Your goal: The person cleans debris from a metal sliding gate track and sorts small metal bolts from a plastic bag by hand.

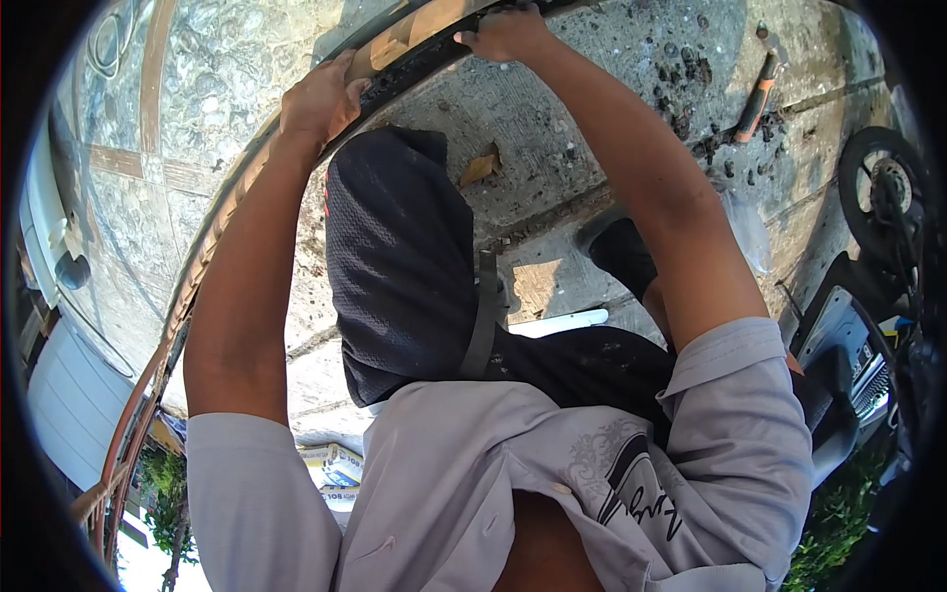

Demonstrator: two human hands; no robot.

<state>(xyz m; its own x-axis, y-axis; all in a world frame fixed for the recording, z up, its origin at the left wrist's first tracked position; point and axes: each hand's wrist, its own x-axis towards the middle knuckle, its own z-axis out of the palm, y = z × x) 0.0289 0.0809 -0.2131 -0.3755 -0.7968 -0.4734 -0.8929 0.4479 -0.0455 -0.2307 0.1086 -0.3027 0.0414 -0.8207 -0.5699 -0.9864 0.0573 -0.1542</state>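
A long strip with a tan face and a dark edge runs across the top of the view and down the left side. It looks curved, though the wide lens bends the picture. My left hand grips it near the upper middle, thumb on the near side. Farther right, my right hand is closed over the same strip, with its fingertips partly hidden at the top edge. Below the strip is my bent knee in dark trousers.
A tool with an orange-and-black handle lies on the concrete floor at upper right, near dark crumbs. A motorcycle wheel stands at far right. A brown scrap lies beyond my knee. Printed bags show at lower left.
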